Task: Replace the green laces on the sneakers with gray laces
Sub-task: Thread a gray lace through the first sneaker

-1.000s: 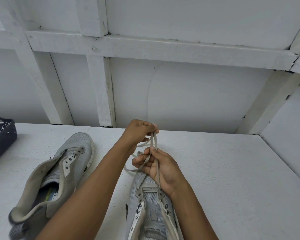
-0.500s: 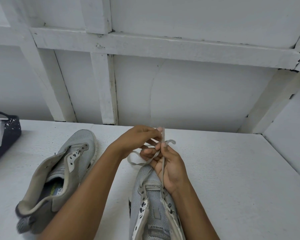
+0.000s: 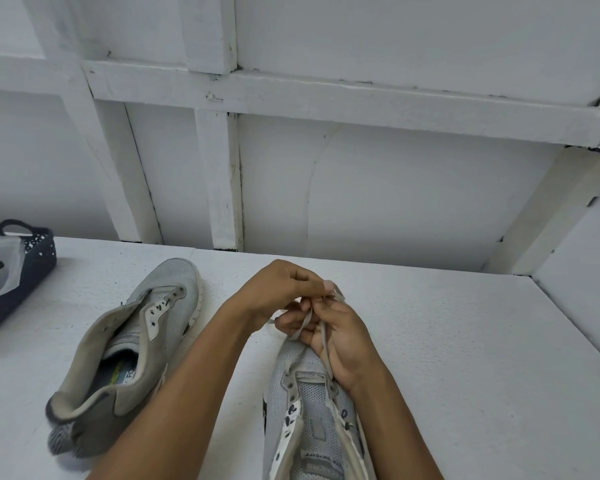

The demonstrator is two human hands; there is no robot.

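Note:
A grey sneaker point(image 3: 312, 420) lies in front of me, toe pointing away, with a gray lace point(image 3: 324, 344) coming up from its lowest eyelets. My right hand point(image 3: 340, 341) rests over the toe and grips the lace strands. My left hand point(image 3: 281, 289) reaches across and pinches the lace ends just above the right hand's fingers. A second grey sneaker point(image 3: 132, 355) lies unlaced on its side to the left. No green lace shows on either shoe.
A dark blue basket point(image 3: 32, 271) with a clear bag inside stands at the far left of the white table point(image 3: 465, 358). A white wall with wooden battens point(image 3: 222, 181) rises behind the table. Another white wall closes in the right side.
Both hands have come closer together over the toe. The left hand has lowered toward the right hand, so the raised lace loop is shorter and bunched between the fingers.

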